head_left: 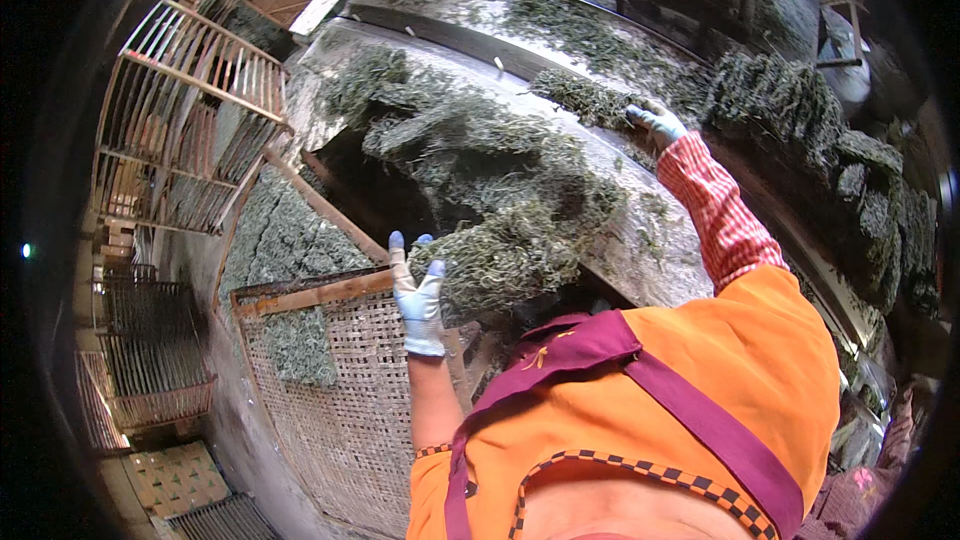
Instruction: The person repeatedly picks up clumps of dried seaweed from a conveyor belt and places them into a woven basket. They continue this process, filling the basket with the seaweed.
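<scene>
My left hand (418, 302), in a light blue glove with darker blue fingertips, is raised with its fingers spread. It is beside a loose clump of dried grey-green plant stems (510, 255), at the near end of a long tangled heap (470, 140). Whether its far fingers touch the clump is partly hidden. Farther off to the right, my right hand (657, 126), also gloved, is closed on the end of a narrow bunch of the same dried plant (585, 97). That bunch lies along the edge of a pale work surface (650, 250).
A woven wooden-framed tray (340, 430) stands at near left, with a patch of plant material on it. Slatted racks (190, 110) stand at far left. Dried plant hangs in thick bundles (775, 100) at the right. A flattened cardboard box (175, 480) lies at lower left.
</scene>
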